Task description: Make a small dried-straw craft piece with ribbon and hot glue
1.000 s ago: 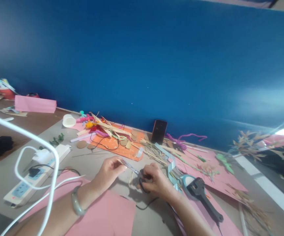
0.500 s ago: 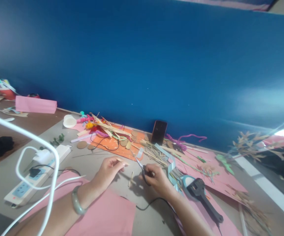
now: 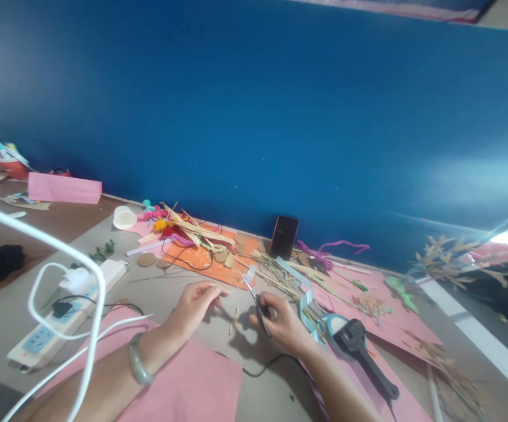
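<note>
My left hand (image 3: 201,302), below a bangle on the wrist, pinches a small pale strip (image 3: 222,289) whose tip pokes out past the fingertips. My right hand (image 3: 275,316) is wrapped round the dark handles of a pair of scissors (image 3: 251,288), their blades pointing up and away from me. A gap lies between the blades and the strip. On the grey table between the hands lie a few thin straw-coloured pieces (image 3: 233,321). An orange sheet (image 3: 201,261) with wood discs and dry stalks (image 3: 192,225) is spread beyond them.
A glue gun (image 3: 366,354) rests to the right, near a pale blue ribbon (image 3: 305,296). A phone (image 3: 284,236) leans on the blue wall. At left are a power strip (image 3: 67,316) and a white cable (image 3: 100,293) arching close to me. Pink paper (image 3: 192,381) lies in front.
The scissors have turned slightly in my right hand, their handles swinging a little. My left hand stays nearly in place, with the pale strip still pinched.
</note>
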{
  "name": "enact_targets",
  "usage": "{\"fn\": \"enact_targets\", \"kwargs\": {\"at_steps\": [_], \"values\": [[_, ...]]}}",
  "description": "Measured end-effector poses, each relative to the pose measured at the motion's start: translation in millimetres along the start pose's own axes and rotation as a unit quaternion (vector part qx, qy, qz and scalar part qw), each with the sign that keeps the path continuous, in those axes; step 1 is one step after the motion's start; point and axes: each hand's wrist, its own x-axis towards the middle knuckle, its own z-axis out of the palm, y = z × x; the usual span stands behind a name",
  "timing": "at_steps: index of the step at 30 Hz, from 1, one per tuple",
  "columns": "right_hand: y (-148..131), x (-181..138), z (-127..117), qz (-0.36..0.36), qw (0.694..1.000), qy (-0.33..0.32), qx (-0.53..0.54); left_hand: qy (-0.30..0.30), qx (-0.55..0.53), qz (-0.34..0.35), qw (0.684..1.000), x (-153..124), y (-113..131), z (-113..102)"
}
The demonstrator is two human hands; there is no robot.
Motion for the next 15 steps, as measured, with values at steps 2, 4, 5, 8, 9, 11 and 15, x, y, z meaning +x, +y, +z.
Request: {"fn": "enact_targets", "kwargs": {"at_steps": [2, 4, 5, 8, 9, 11, 15], "values": [[-5, -1, -2, -0.006, 1.0, -0.017, -0.018, -0.007, 0.003, 0.017, 1.0, 0, 0, 0], [-8, -2, -3, -0.015, 0.998, -0.035, -0.042, -0.013, -0.003, 0.037, 0.999, 1, 0, 0], [-9, -3, -4, -0.02, 0.997, -0.045, -0.056, -0.015, -0.01, 0.043, 0.999, 2, -1, 0], [-10, -5, -4, -0.026, 0.993, -0.064, -0.093, -0.022, -0.038, 0.047, 0.998, 4, -5, 0], [-10, -6, -3, -0.028, 0.992, -0.069, -0.103, -0.024, -0.045, 0.046, 0.998, 4, -7, 1], [-9, -7, -3, -0.029, 0.99, -0.074, -0.117, -0.028, -0.05, 0.045, 0.997, 5, -9, 0], [-8, -7, -2, -0.028, 0.989, -0.075, -0.121, -0.03, -0.047, 0.049, 0.997, 5, -9, -1]]}}
